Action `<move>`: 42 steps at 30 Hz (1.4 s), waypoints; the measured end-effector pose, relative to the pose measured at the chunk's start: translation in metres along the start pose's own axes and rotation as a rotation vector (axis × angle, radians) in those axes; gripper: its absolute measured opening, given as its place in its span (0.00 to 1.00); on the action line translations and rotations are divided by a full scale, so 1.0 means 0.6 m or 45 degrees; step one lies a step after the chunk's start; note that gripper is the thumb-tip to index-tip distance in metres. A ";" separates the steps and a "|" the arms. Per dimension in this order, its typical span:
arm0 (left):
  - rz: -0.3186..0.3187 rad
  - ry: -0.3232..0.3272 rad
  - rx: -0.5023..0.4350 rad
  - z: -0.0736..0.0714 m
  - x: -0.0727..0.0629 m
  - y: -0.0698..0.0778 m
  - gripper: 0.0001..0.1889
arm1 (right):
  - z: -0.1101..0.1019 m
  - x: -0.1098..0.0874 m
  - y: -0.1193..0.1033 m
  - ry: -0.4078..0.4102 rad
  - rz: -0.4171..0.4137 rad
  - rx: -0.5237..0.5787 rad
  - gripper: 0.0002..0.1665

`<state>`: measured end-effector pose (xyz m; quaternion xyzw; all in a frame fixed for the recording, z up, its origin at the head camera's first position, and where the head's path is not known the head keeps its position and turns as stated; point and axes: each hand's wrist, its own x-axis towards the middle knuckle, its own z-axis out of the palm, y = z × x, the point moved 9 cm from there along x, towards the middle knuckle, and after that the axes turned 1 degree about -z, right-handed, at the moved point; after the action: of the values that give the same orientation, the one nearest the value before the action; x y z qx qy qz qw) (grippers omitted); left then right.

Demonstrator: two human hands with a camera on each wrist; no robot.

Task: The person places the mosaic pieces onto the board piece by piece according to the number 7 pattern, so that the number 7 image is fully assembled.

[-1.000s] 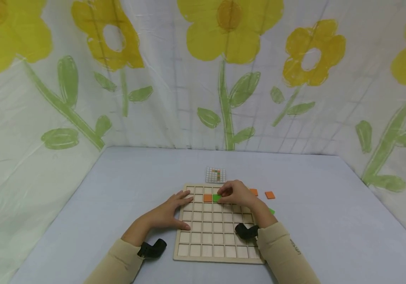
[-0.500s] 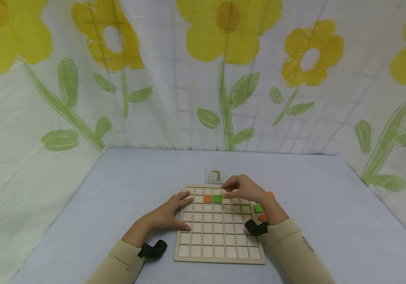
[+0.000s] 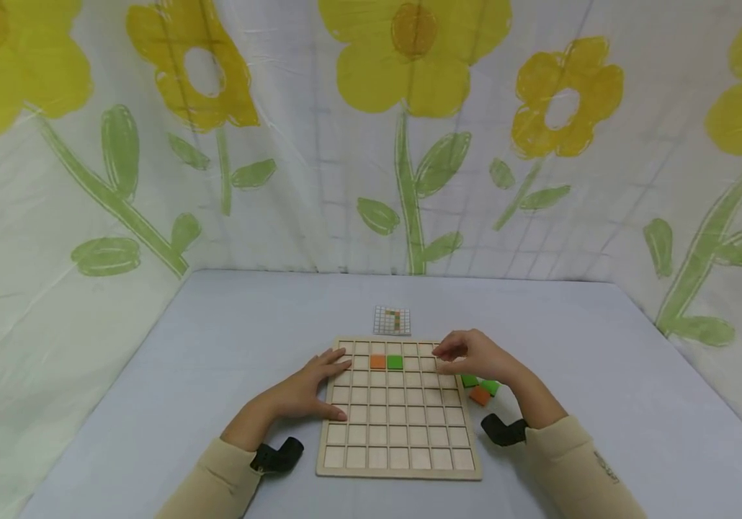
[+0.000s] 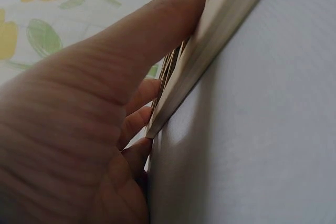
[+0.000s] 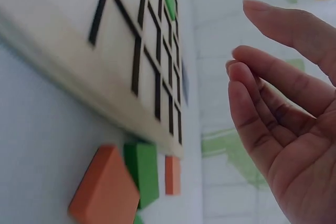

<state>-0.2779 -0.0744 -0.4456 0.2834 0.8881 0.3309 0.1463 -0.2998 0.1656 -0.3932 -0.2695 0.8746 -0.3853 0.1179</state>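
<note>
A wooden grid board (image 3: 403, 473) lies on the table, with an orange square tile (image 3: 378, 362) and a green square tile (image 3: 395, 362) side by side in its second row from the top. My left hand (image 3: 306, 389) rests on the board's left edge, fingers and thumb extended over the rim; the left wrist view shows the thumb along the board's side (image 4: 191, 69). Above the board's upper right part hovers my right hand (image 3: 484, 357). In the right wrist view nothing sits between its loosely bent fingers, and thumb and fingertips are apart.
Beside the board's right edge lie loose tiles: a green tile (image 3: 470, 380), a lighter green tile (image 3: 490, 387) and an orange tile (image 3: 480, 396). Another orange tile (image 5: 172, 175) shows in the right wrist view. A small printed grid card (image 3: 392, 321) lies behind the board.
My right hand has let go of the green tile in the second row and moved right, toward the loose tiles. The left hand has stayed on the board's edge.
</note>
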 end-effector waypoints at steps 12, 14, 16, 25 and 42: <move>-0.009 0.001 0.000 0.001 0.001 0.001 0.49 | -0.009 -0.056 0.020 0.022 0.021 -0.065 0.20; -0.008 0.001 0.001 0.001 0.001 0.001 0.49 | -0.009 -0.066 0.023 0.034 0.024 -0.084 0.19; -0.005 0.002 0.002 0.002 0.001 0.001 0.49 | -0.010 -0.077 0.026 0.053 0.027 -0.101 0.19; 0.003 0.004 0.011 0.002 0.002 0.000 0.48 | -0.016 -0.123 0.053 0.150 0.170 -0.070 0.16; -0.001 0.011 0.009 0.000 0.002 0.001 0.49 | -0.016 -0.148 0.082 0.209 0.334 -0.136 0.11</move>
<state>-0.2786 -0.0734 -0.4455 0.2821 0.8900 0.3290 0.1416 -0.2489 0.2490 -0.4234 -0.1266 0.9282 -0.3404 0.0808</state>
